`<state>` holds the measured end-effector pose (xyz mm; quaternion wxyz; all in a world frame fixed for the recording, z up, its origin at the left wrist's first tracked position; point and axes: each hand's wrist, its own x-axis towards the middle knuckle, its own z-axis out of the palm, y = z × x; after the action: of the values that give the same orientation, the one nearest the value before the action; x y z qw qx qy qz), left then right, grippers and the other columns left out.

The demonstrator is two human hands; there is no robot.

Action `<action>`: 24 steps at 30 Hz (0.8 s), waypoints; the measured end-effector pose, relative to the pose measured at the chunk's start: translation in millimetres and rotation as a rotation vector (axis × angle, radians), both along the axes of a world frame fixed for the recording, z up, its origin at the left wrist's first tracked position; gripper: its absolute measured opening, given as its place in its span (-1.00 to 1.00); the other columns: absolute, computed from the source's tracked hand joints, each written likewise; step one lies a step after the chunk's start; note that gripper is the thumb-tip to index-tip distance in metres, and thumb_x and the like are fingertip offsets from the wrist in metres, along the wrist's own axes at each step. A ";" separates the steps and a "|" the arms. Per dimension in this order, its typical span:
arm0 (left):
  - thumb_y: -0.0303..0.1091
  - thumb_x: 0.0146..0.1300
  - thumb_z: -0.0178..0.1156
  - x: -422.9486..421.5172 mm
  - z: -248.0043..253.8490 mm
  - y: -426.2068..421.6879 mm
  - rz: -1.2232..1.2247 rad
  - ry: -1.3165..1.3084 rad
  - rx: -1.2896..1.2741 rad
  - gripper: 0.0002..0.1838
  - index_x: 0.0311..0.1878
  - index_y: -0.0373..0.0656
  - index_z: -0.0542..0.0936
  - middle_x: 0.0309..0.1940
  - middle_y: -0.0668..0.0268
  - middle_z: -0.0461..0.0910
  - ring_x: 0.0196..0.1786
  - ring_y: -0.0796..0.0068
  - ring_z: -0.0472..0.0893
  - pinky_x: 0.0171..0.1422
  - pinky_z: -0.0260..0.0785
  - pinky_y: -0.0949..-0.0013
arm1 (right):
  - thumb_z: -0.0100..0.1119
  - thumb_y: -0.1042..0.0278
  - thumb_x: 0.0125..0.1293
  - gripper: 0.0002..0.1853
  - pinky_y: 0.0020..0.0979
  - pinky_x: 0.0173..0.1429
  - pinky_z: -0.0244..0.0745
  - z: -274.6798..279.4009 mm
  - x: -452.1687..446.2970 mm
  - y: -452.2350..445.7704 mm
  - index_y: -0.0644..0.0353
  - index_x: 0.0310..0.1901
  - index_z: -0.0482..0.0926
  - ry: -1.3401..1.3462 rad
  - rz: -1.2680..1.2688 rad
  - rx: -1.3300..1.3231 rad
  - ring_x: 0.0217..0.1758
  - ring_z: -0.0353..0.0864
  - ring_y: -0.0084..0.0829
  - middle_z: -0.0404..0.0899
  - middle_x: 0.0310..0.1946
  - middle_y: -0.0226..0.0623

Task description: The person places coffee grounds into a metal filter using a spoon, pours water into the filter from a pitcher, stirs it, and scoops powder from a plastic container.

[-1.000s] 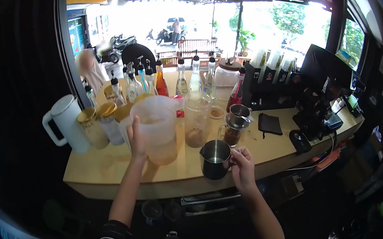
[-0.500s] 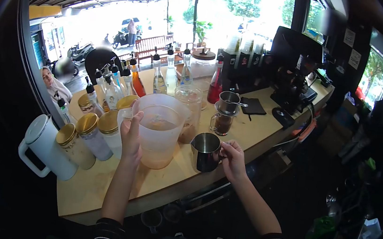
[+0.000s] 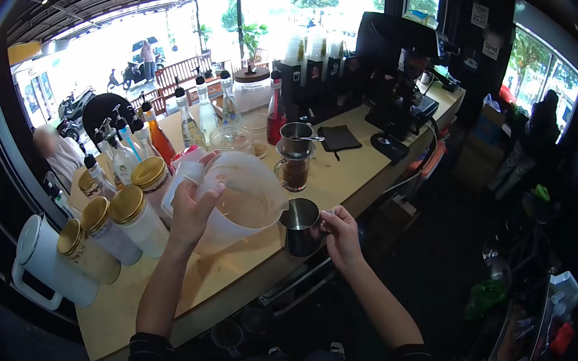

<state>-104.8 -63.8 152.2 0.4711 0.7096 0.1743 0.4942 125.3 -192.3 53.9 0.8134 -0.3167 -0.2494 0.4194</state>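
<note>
My left hand (image 3: 195, 207) is wrapped round the handle of a large frosted plastic pitcher (image 3: 240, 200), which leans right with its spout at the rim of a metal jug (image 3: 300, 228). Some liquid shows inside the pitcher. My right hand (image 3: 342, 235) grips the jug's handle at the counter's front edge. Behind the jug stands a glass mug (image 3: 295, 174) of brown drink with a metal dripper (image 3: 296, 138) and a spoon on top. A clear container (image 3: 231, 138) is partly hidden behind the pitcher.
Gold-lidded jars (image 3: 96, 214) and a white jug (image 3: 55, 264) stand on the counter (image 3: 369, 161) at left. Pump bottles (image 3: 204, 110) line the back. A black pouch (image 3: 338, 139), cup holder and monitor (image 3: 397, 43) are further right. People are outside and at the far right.
The view has swung to the right. The pitcher has tilted from nearly upright toward the metal jug, and its spout now meets the jug's rim. Both hands keep their holds.
</note>
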 end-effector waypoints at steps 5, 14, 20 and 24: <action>-0.43 0.14 0.15 9.7 6.4 -7.7 -0.061 0.041 0.092 -0.34 0.33 -0.39 0.25 0.25 0.09 0.37 0.30 0.36 0.37 0.42 0.14 0.31 | 0.24 0.56 0.19 -0.81 -0.63 -0.32 0.24 -6.9 8.0 -4.6 0.12 -0.42 0.40 -0.001 -0.025 0.005 -0.48 0.32 -0.71 0.47 -0.52 -0.50; -0.46 0.09 0.13 16.6 14.6 -14.2 -0.023 0.204 0.130 -0.34 0.31 -0.37 0.27 0.29 0.07 0.35 0.38 0.28 0.29 0.40 0.16 0.29 | 0.18 0.54 0.24 -0.87 -0.60 -0.25 0.31 -10.6 13.9 -9.4 0.16 -0.42 0.43 -0.029 -0.033 0.013 -0.45 0.38 -0.67 0.45 -0.52 -0.47; -0.48 0.06 0.15 19.2 14.6 -14.2 -0.025 0.171 0.176 -0.34 0.30 -0.35 0.28 0.28 0.06 0.36 0.38 0.27 0.29 0.47 0.04 0.26 | 0.17 0.54 0.24 -0.87 -0.60 -0.24 0.31 -11.0 15.2 -11.2 0.16 -0.42 0.43 -0.023 -0.037 0.014 -0.44 0.39 -0.66 0.45 -0.52 -0.47; -0.46 0.06 0.17 19.0 12.5 -11.6 -0.021 0.192 0.213 -0.33 0.30 -0.34 0.29 0.27 0.07 0.37 0.39 0.26 0.28 0.50 -0.04 0.25 | 0.17 0.55 0.24 -0.87 -0.60 -0.24 0.32 -13.7 15.6 -11.7 0.16 -0.42 0.43 -0.018 -0.030 0.014 -0.43 0.39 -0.66 0.45 -0.52 -0.47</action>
<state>-85.7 -75.3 164.8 0.3793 0.8014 0.1574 0.4348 140.9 -204.0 40.2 0.8196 -0.3183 -0.2550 0.4025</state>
